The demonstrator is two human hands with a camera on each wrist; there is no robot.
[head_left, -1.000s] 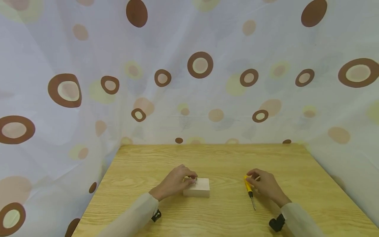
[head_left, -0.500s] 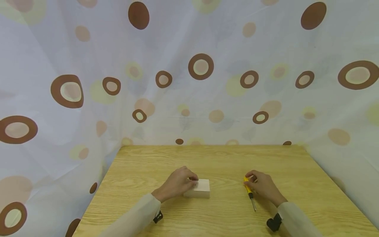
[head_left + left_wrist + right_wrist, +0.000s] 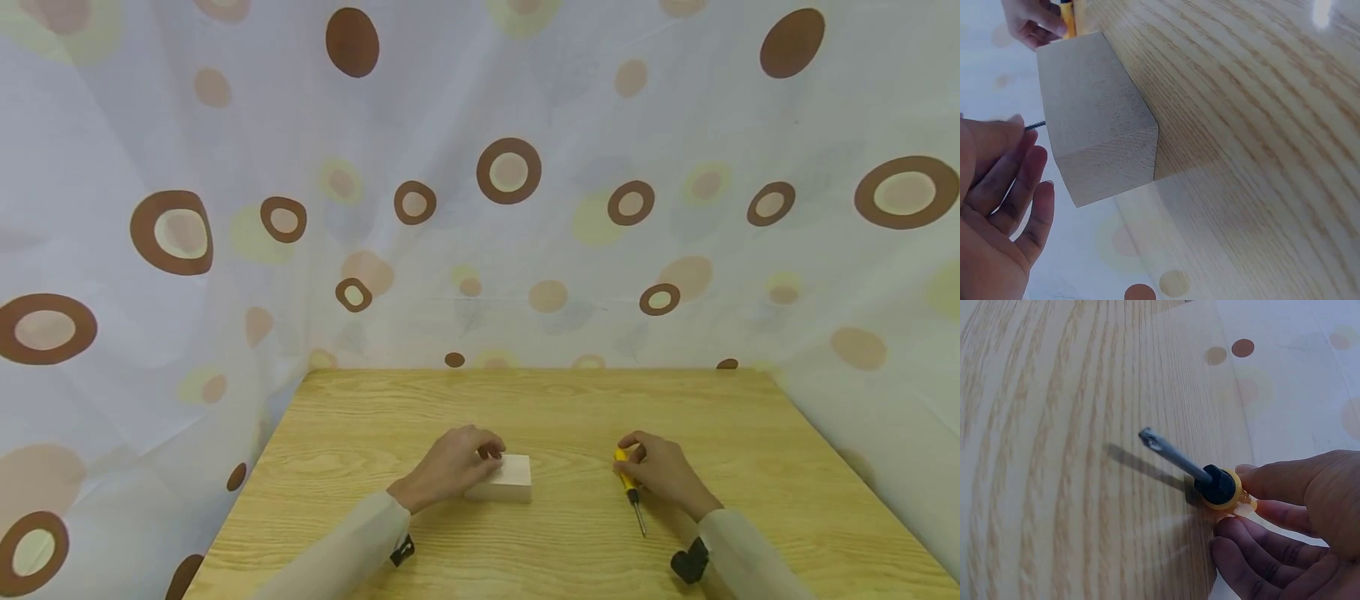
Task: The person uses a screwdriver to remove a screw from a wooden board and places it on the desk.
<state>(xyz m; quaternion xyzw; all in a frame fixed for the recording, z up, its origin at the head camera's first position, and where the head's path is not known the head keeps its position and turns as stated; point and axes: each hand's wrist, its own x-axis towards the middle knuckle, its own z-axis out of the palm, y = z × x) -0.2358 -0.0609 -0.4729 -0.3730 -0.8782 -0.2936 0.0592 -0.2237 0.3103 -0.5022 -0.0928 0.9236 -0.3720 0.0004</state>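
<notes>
A pale wooden block (image 3: pixel 514 472) lies on the table left of centre. My left hand (image 3: pixel 452 464) is over its left part, thumb and index finger pinching a thin dark screw (image 3: pixel 1035 125). The screw's threaded end meets the block's top face in the left wrist view, and its head is hidden by the fingers. Off to the right, my right hand (image 3: pixel 667 472) grips the yellow handle of a screwdriver (image 3: pixel 1175 457) between thumb and fingers. Its metal shaft points back toward me, with the tip above its shadow on the table in the right wrist view.
The wood-grain table (image 3: pixel 555 550) reaches back to a white curtain (image 3: pixel 442 117) with brown and beige circles, which also hangs along both sides. A black wrist-camera mount (image 3: pixel 689 562) hangs under the right sleeve, and another mount (image 3: pixel 402 551) under the left.
My right fingers have closed in on the screwdriver handle, which has shifted slightly left. My left hand has moved slightly right over the block, and the screw is now covered in the head view.
</notes>
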